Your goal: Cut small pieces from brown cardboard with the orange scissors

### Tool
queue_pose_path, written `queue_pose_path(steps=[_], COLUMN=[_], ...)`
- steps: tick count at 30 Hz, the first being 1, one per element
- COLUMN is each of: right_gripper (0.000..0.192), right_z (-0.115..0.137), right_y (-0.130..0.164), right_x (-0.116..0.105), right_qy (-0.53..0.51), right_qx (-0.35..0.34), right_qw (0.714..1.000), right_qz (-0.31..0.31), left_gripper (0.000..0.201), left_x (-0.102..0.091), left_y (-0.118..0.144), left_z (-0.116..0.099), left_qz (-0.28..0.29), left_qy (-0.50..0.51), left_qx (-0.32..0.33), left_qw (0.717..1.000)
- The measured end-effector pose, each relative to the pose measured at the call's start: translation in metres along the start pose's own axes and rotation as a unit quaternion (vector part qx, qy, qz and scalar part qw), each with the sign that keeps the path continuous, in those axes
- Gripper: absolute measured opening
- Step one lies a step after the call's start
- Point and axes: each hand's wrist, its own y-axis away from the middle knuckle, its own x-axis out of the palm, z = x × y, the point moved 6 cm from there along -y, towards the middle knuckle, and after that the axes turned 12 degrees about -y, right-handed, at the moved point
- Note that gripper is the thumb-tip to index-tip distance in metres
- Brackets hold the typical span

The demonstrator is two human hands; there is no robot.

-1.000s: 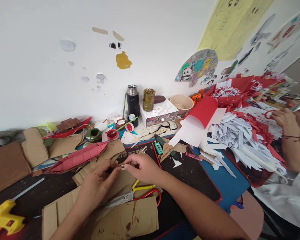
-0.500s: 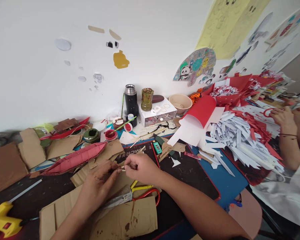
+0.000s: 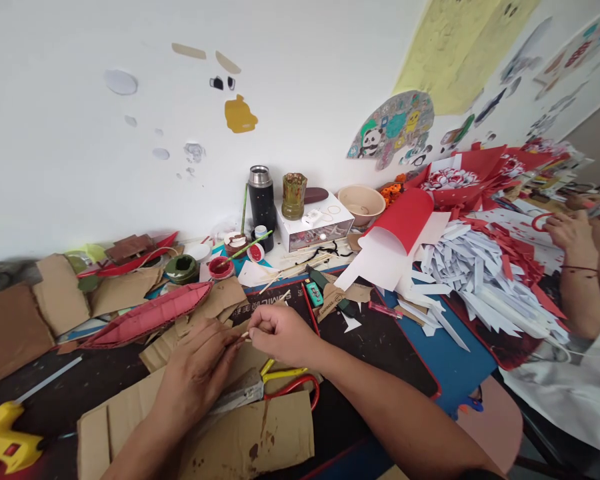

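Observation:
My left hand (image 3: 199,367) is closed, thumb and fingertips pinched on one end of a thin wooden stick (image 3: 245,336). At the stick's other end, my right hand (image 3: 283,335) pinches it too; the fingers cover most of its length. Both hands are above pieces of brown cardboard (image 3: 257,433). Under and beside them lies a pair of scissors (image 3: 294,385) with red and yellow handles, its blades partly beneath my left hand. A red, boat-shaped cardboard piece (image 3: 153,317) rests to the left of my hands.
A yellow glue gun (image 3: 7,437) sits at the lower left. Paint jars (image 3: 221,268), a black flask (image 3: 263,200) and a white box (image 3: 315,227) line the wall. Paper strips (image 3: 465,267) are heaped to the right, near another person's hand (image 3: 570,233) with red-handled scissors.
My hands stay close together on the stick, with my left fingers curled slightly more over it. The view has shifted slightly; other things lie where they were.

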Motion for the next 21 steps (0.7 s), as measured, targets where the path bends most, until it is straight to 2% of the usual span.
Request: queue_pose_path(steps=[6, 12, 21], right_gripper=[0.011, 0.009, 0.020], right_z=[-0.004, 0.001, -0.002], right_y=[-0.001, -0.001, -0.001], right_x=[0.002, 0.005, 0.009], right_qy=[-0.085, -0.139, -0.198], right_qx=[0.041, 0.046, 0.043], right_qw=[0.996, 0.989, 0.978], right_qz=[0.011, 0.032, 0.054], left_gripper=[0.017, 0.017, 0.027], left_x=[-0.001, 0.001, 0.014], left_y=[0.003, 0.003, 0.009], left_z=[0.004, 0.006, 0.020], left_qz=[-0.011, -0.002, 0.025], left_qy=[0.028, 0.098, 0.220], left_qx=[-0.029, -0.091, -0.210], left_qw=[0.999, 0.991, 0.952])
